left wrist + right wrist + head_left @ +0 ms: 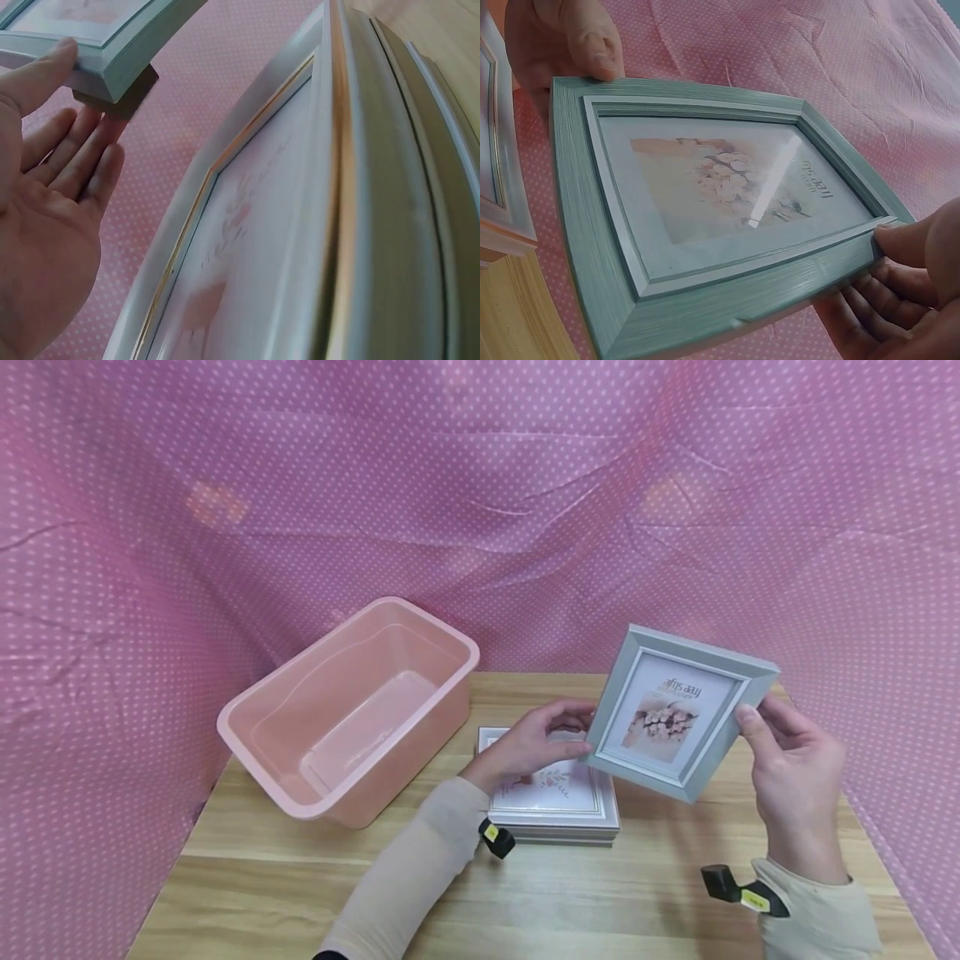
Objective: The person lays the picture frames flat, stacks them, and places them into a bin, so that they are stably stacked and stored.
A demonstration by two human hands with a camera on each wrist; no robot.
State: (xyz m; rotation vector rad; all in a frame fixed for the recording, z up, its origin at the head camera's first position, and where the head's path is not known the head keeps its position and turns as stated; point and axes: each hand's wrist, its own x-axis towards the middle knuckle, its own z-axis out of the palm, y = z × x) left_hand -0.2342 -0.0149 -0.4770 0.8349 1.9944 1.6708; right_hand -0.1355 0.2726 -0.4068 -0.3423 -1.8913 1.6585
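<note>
You are viewing a grey-green frame (681, 714) with a pale inner border (616, 196) and pink blossom print (727, 187), while your sleeves (420, 864) are showing beige, the top stacked frame (573, 795) white with gold trim (341, 150), the tub (405, 760) plain pink, the tabletop (592, 893) tan wood grain, and the cloth (465, 527) white-dotted pink.

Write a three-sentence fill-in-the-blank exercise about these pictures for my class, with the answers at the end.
1. The left hand and right hand grip the green picture frame, so ____ (a number) hands hold it.
2. In the head view, the pink tub stands to the ____ of the stacked frames.
3. The cloth behind the table has white polka ____.

Answers: two; left; dots.
</note>
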